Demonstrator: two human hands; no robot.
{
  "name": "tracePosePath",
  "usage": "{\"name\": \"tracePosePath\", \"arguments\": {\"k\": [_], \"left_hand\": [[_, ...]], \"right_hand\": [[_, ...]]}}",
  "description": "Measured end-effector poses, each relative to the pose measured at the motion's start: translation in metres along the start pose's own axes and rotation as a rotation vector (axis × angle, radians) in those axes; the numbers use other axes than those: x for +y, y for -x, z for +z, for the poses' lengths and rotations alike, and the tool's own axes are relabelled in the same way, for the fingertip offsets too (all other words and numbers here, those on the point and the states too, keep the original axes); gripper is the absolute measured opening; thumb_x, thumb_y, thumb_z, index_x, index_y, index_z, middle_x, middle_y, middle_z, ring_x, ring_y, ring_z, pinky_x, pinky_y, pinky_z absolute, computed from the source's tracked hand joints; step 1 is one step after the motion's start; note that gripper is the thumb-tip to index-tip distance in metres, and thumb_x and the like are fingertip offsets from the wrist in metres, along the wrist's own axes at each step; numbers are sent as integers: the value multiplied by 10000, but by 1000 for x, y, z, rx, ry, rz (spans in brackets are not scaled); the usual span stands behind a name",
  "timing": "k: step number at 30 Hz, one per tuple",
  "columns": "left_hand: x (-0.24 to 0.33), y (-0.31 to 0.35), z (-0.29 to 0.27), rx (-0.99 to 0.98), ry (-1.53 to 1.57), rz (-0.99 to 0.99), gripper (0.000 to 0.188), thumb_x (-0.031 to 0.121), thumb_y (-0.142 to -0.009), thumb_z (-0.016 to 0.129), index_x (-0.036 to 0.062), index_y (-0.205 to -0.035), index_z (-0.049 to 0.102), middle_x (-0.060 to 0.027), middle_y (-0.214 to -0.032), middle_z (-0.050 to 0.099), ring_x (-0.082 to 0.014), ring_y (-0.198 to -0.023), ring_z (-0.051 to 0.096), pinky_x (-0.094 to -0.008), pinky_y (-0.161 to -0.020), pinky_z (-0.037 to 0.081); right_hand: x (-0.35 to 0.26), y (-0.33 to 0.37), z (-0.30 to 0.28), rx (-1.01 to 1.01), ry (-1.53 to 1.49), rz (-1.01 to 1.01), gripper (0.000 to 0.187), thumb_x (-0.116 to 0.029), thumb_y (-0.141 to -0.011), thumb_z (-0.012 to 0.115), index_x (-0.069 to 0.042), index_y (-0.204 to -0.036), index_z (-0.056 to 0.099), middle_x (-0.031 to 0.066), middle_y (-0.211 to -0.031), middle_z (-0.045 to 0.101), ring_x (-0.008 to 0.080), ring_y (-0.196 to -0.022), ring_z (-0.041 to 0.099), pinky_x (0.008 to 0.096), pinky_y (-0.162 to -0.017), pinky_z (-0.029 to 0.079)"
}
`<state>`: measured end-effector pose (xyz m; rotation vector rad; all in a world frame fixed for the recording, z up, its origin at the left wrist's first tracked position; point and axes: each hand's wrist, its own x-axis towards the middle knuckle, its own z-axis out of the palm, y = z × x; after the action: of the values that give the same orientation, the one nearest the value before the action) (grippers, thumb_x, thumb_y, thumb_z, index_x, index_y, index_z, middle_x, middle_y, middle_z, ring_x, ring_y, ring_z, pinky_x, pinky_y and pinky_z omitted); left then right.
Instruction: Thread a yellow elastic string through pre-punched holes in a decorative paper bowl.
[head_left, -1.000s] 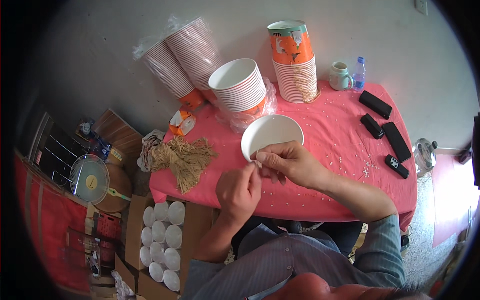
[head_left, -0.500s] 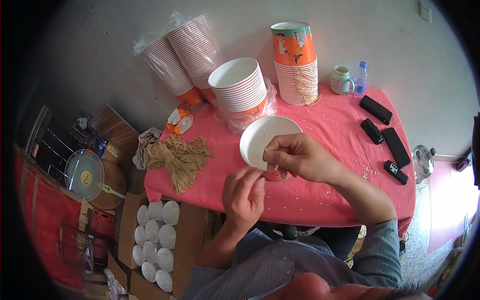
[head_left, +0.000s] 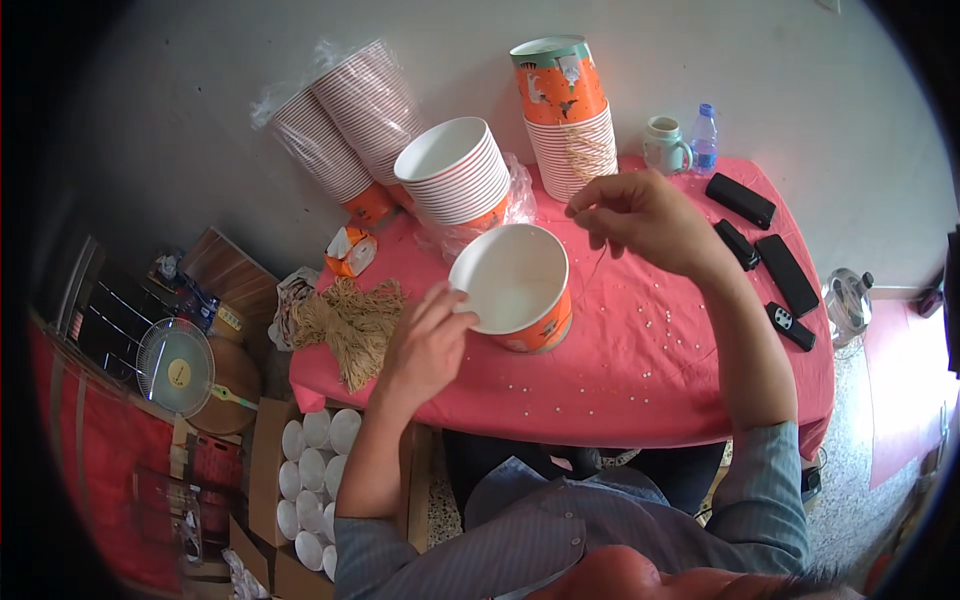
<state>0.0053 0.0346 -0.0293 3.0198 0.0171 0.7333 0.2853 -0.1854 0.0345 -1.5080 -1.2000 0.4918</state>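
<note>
A white-lined paper bucket [head_left: 548, 325] with an orange printed outside stands tilted a little on the pink cloth in front of me. My left hand [head_left: 428, 345] grips its left rim, fingers over the edge. Raised to the right of the bucket, my right hand [head_left: 632, 218] pinches thumb against fingers. A thin string [head_left: 597, 268] hangs from it toward the bucket's right side; where its lower end stops is hard to make out. Left of the bucket lies a bundle of tan strings [head_left: 355, 320].
Nested paper bucket stacks [head_left: 455, 180] line the back, some in clear plastic. More strings drape over the right stack [head_left: 570, 150]. A mug [head_left: 662, 145], a bottle [head_left: 704, 140] and several black devices [head_left: 787, 275] sit at right. A carton of white cups [head_left: 315, 465] stands lower left.
My hands have parted: the right moved up and right with the string, the left shifted left onto the bucket's rim. The bucket now leans differently, showing more of its printed side.
</note>
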Motion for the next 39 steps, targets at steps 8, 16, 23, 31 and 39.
{"name": "tracePosePath", "arguments": {"k": [8,16,23,31,39], "left_hand": [[35,-10,-3,373,313,-250,175,-12,-986,684,-10,-1144,759,-146,-1099,778,-321,-1028,757,-413,-927,585],[67,-56,10,348,941,-352,371,107,-1010,804,19,-1360,721,-60,-1049,761,-103,-890,678,-277,-802,546],[70,-68,2,355,746,-176,254,130,-1016,811,1,-1232,774,-41,-1025,789,-97,-867,672,-274,-780,541],[68,-68,-7,354,907,-283,129,86,-1039,780,-5,-1130,781,-18,-980,766,-78,-834,660,-256,-762,540],[70,-76,-3,422,1194,-209,79,74,-1044,770,8,-1086,758,-1,-1013,686,-82,-865,621,-253,-786,506]], "right_hand": [[-11,9,3,57,223,-57,137,-99,-1018,736,2,-1092,790,40,-846,749,80,-745,673,286,-657,543],[-8,19,38,35,341,-296,152,-99,-965,749,-11,-1074,807,145,-804,758,231,-706,736,381,-690,565],[-7,20,46,-12,506,-324,171,-172,-947,745,-55,-1045,822,181,-835,763,372,-754,746,468,-726,586],[-9,13,40,-175,160,-235,132,-90,-976,781,4,-1069,767,86,-900,795,172,-852,768,372,-769,588],[-3,8,44,-373,-537,-49,118,-79,-1075,692,14,-1145,677,43,-913,753,119,-823,730,298,-774,625]]}}
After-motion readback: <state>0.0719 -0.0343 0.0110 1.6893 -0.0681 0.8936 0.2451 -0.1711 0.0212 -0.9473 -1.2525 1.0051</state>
